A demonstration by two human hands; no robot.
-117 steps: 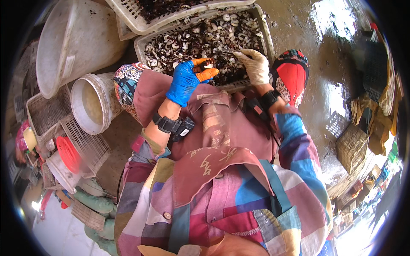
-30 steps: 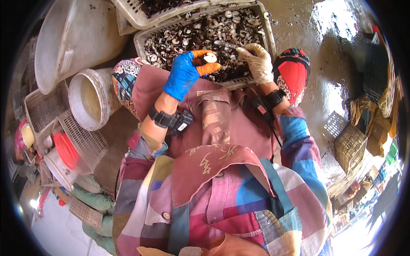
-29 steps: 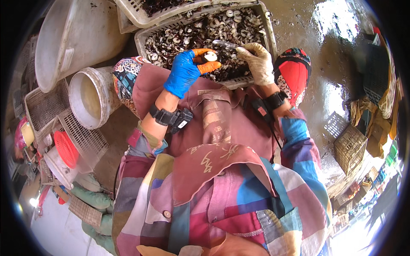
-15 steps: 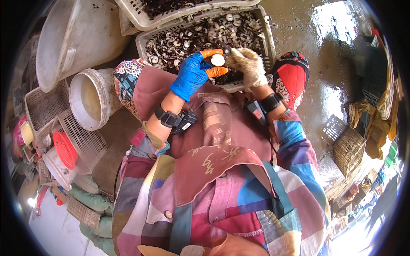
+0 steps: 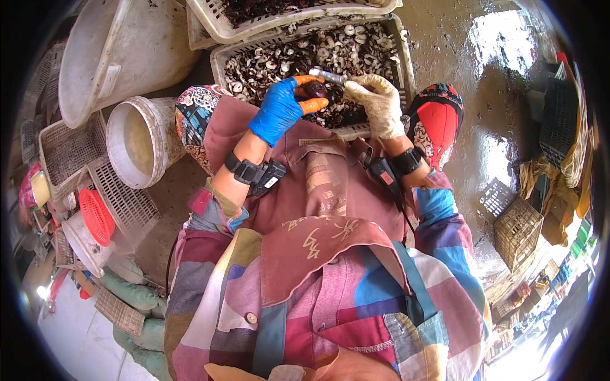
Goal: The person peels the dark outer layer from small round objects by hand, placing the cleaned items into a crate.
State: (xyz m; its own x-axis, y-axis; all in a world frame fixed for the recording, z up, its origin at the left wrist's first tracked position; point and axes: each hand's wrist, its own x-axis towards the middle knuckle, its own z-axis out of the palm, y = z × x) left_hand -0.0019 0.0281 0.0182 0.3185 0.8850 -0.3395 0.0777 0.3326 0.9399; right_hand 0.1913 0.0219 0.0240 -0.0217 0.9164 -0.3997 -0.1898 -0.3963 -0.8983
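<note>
In a blue glove with orange finger covers, my left hand (image 5: 278, 114) is closed round a dark, round water chestnut (image 5: 315, 90), pinched between thumb and fingers. My right hand (image 5: 380, 106), in a pale stained glove, grips a short peeling knife (image 5: 328, 75). Its grey blade points left, just above the water chestnut; I cannot tell whether they touch. Both hands are over the near edge of a white plastic basket (image 5: 408, 70) filled with dark and white peelings (image 5: 289, 54).
Beyond it stands a second white basket (image 5: 219, 28) with dark contents. To the left are a large pale tub (image 5: 146, 51), a white bucket (image 5: 124, 149), slatted crates (image 5: 124, 190) and a red strainer (image 5: 96, 216). Wet floor (image 5: 451, 38) and a beige crate (image 5: 518, 232) lie to the right.
The piece in my left hand showed a round white face; now its dark side shows. The knife has swung left across the top of it, and my right hand has shifted slightly right.
</note>
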